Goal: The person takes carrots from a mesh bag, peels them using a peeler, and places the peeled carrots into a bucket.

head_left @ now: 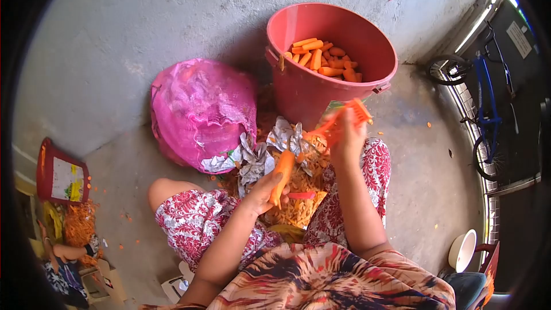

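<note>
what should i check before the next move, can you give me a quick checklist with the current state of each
1. Carrot held in the left hand: ok, fingers around its lower part.
2. Orange item held in the right hand: ok, though motion blur hides its detail.
3. Hands clear of each other: ok, apart.
4. Carrot peeled all round: cannot tell, its far side is hidden.
5. Red bucket upright with room: ok, the carrots inside lie below the rim.
6. Space below clear of peelings: not ok, heaped.

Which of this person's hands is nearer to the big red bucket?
The right: the right hand is just in front of the big red bucket; the left hand, holding a carrot, is farther back, closer to the body.
</note>
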The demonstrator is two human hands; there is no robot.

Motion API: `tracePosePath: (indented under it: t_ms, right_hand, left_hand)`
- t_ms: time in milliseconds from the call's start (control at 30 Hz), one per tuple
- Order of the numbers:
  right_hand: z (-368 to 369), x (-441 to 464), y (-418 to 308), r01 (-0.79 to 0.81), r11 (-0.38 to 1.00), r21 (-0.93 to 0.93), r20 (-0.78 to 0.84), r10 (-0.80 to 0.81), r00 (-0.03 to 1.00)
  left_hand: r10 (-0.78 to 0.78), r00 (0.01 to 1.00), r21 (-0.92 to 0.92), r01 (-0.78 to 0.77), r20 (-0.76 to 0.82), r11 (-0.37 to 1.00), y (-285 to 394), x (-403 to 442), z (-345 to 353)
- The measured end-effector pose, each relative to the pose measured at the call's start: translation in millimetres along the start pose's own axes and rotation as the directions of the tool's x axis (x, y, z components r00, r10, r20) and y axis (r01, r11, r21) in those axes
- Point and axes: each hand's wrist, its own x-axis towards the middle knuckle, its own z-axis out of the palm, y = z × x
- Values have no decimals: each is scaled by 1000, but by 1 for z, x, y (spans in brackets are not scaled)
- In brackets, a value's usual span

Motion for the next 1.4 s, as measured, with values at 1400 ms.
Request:
tracePosePath:
  t_ms: [1400]
  right_hand:
    - [17, -28, 31, -139, 934, -329, -34, 135, 990]
  left_hand:
    - [-51, 993, -186, 31, -103, 982, -1, -3, 14]
